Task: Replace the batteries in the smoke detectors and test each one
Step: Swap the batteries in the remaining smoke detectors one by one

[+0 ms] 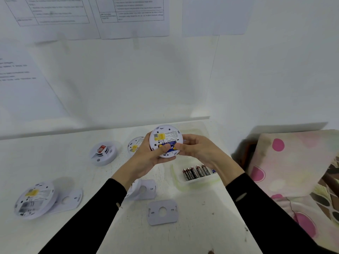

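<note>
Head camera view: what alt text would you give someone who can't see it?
A left hand and right hand hold a round white smoke detector, its back toward the camera, thumbs on a blue battery in it. On the white table lie three more detectors, loose mounting plates and a clear tray of red-and-black batteries.

We note held detector (166,141): white plastic, smooth, slight sheen, yellow paper label (160,136) on back. In its bay, battery (169,146) with glossy blue-yellow wrap. Under it, table (192,235): white painted top, matt, scuffed and flecked toward near edge. By right edge, tray (183,187): clear plastic, glossy. Inside we see batteries (195,173) in shiny black-red jackets. Near front edge, mounting plate (162,212): matt grey-white plastic. Black sleeves (91,217): matt cloth. On wall, wall sheets (134,17): matt printed paper. Beyond right edge, spotted cloth (293,162): soft, printed.
</note>
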Demonstrator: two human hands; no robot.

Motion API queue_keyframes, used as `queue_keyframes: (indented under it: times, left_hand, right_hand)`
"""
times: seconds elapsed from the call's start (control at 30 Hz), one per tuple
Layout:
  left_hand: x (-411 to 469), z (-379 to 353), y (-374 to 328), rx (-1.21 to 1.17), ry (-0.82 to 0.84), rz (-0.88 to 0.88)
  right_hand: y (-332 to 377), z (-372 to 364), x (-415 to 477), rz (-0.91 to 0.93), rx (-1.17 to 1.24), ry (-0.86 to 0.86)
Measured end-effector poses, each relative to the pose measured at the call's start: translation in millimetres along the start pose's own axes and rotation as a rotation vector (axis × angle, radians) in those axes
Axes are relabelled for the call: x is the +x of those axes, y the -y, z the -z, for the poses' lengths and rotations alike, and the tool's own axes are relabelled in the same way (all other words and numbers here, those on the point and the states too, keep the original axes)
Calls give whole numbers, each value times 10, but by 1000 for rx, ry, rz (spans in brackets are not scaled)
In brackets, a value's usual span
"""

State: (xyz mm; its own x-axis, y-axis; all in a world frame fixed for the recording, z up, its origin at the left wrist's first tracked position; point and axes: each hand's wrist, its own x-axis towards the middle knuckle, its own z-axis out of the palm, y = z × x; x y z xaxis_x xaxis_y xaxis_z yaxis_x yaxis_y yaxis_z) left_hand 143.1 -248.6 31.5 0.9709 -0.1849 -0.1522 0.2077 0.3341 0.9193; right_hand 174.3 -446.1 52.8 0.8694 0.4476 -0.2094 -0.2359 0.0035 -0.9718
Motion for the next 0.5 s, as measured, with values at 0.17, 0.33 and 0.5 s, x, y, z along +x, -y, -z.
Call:
queue_keyframes:
  times: [0.17, 0.33, 0.5]
  left_hand:
    - [10, 33, 15, 50, -5, -8]
    - [13, 65, 40, 45, -37, -22]
    - [-8, 192, 10, 18, -64, -46]
  right_hand:
    - [20, -44, 16, 30, -136, -37]
    - [-12, -127, 6, 63, -264, -119]
    - [-216, -398, -207, 279, -263, -411]
